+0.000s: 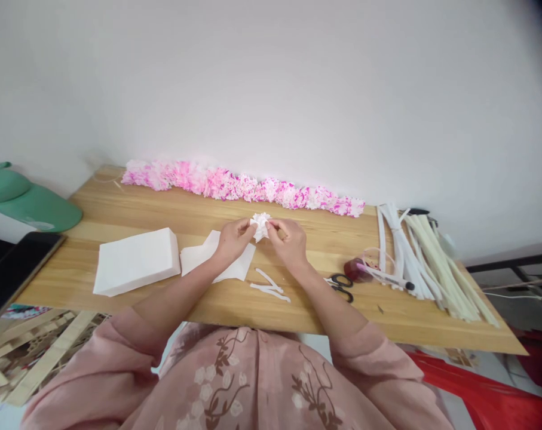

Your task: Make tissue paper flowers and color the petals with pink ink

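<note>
Between my two hands, above the middle of the wooden table, is a small white paper flower with ruffled petals. My left hand pinches its left side, and my right hand pinches its right side. Loose white paper sheets lie under and beside my left hand. A thick stack of white paper sits farther left. Several short white strips rest on the wood below the flower. Black-handled scissors lie near my right forearm, their blades partly hidden by it.
Along the wall runs a row of pink and white paper flowers. A dark red jar, a pen, and bundles of white and cream strips lie on the right. A phone and green visor are left.
</note>
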The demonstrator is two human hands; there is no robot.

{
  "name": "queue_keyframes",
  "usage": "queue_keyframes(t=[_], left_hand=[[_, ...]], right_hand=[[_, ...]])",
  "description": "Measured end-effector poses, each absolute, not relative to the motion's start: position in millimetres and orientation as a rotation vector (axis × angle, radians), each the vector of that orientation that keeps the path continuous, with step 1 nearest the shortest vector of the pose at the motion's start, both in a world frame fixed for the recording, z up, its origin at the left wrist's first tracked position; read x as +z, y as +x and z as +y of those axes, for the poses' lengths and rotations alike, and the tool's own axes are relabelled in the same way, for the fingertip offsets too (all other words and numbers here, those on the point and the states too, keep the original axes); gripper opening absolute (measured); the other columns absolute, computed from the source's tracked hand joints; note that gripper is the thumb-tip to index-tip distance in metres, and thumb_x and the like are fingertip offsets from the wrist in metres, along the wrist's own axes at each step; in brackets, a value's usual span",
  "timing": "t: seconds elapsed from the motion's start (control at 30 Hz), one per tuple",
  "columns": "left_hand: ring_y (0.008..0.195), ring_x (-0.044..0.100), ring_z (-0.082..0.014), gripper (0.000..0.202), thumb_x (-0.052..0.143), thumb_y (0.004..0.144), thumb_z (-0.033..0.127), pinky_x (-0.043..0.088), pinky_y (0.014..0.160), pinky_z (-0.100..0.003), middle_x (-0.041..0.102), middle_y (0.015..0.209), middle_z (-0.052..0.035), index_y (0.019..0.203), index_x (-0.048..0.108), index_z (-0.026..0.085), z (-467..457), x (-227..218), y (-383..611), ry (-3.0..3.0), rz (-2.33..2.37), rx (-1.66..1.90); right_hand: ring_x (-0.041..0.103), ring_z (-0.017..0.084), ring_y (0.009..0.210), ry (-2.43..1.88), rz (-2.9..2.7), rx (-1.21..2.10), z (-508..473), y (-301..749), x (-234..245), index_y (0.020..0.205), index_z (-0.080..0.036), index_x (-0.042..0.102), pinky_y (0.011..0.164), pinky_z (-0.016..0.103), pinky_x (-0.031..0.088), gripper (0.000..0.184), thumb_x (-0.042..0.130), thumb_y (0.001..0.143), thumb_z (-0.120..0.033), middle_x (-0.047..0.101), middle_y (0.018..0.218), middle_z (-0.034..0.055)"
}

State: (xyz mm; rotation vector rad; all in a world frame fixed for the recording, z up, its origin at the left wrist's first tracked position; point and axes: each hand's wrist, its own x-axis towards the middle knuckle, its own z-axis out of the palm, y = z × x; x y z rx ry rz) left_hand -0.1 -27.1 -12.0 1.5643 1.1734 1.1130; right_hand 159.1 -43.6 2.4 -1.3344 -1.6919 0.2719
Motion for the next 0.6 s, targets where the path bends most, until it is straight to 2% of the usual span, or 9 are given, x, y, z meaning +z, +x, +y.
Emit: queue_keyframes(t=[0.17,0.27,0.37,0.47,0.6], left_hand=[[0.064,0.054,-0.0127,0.029,0.058,0.081,0.042,0.040,0.065,-0.023,0.061,0.064,0.0021,0.067,0.060,0.016,-23.5,-13.8,0.7,1.312,1.084,1.159],[0.065,0.056,-0.0131,0.029,0.060,0.079,0.042,0.041,0.068,-0.024,0.063,0.065,0.0011,0.065,0.060,0.016,-23.7,-10.2,0.6,1.252,1.095,1.165],[0.068,0.057,-0.0137,0.027,0.061,0.078,0.041,0.043,0.071,-0.024,0.065,0.067,0.0001,0.067,0.061,0.016,-23.2,-7.1,0.0,1.173,1.076,1.187],[0.068,0.059,-0.0141,0.025,0.061,0.078,0.040,0.046,0.073,-0.026,0.066,0.070,-0.0006,0.070,0.061,0.016,-21.9,-5.5,-0.4,1.098,1.013,1.196],[0.067,0.061,-0.0156,0.030,0.059,0.080,0.046,0.049,0.072,-0.028,0.066,0.070,-0.0017,0.074,0.061,0.017,-23.0,-2.2,-0.4,1.071,0.986,1.167]], right_hand=[[0.061,0.016,0.069,-1.365,-1.423,0.716,-40.2,163.4,5.7,0.083,-0.019,0.069,0.065,0.027,0.045,0.028,0.056,0.086,-0.044,0.070,0.076,0.0003],[0.062,0.017,0.076,-1.286,-1.475,0.784,-40.5,166.4,9.7,0.085,-0.019,0.068,0.070,0.027,0.045,0.033,0.052,0.089,-0.047,0.070,0.083,0.0007],[0.063,0.018,0.082,-1.239,-1.611,0.719,-42.1,168.2,13.6,0.089,-0.020,0.068,0.076,0.028,0.044,0.035,0.046,0.093,-0.047,0.071,0.087,0.0017],[0.061,0.019,0.082,-1.257,-1.812,0.518,-41.7,168.3,13.0,0.087,-0.021,0.067,0.077,0.030,0.042,0.033,0.047,0.093,-0.046,0.069,0.084,0.0031],[0.050,0.016,0.065,-1.337,-1.945,0.214,-38.7,166.6,5.3,0.063,-0.021,0.054,0.072,0.030,0.037,0.036,0.050,0.092,-0.042,0.057,0.063,0.0004]])
